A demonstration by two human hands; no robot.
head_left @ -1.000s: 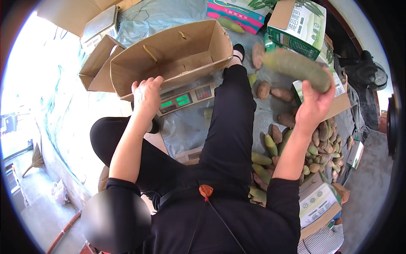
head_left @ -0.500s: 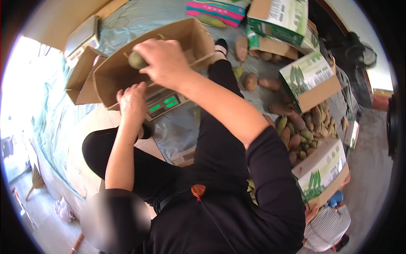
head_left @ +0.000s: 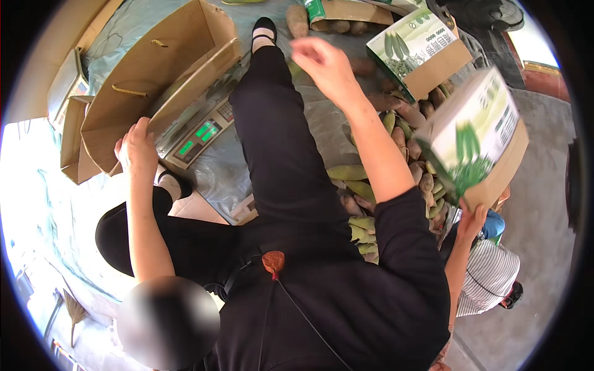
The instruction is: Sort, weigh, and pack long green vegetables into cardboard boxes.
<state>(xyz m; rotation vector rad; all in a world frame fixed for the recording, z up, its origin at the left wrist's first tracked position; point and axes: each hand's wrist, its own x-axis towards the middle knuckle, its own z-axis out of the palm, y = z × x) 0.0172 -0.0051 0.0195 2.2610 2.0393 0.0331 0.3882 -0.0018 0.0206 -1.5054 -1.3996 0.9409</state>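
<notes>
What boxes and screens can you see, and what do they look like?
Brown cardboard box: open, on the scale, left hand at its edge.
Scale screen: grey panel, glowing green displays, below the box.
White-and-green carton: upper right.
Another white-and-green carton: held up by a co-worker's hand.

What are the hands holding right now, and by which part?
The left hand grips the open cardboard box by the rim of its near end, where it sits on the scale. The right hand is open and holds nothing.
</notes>
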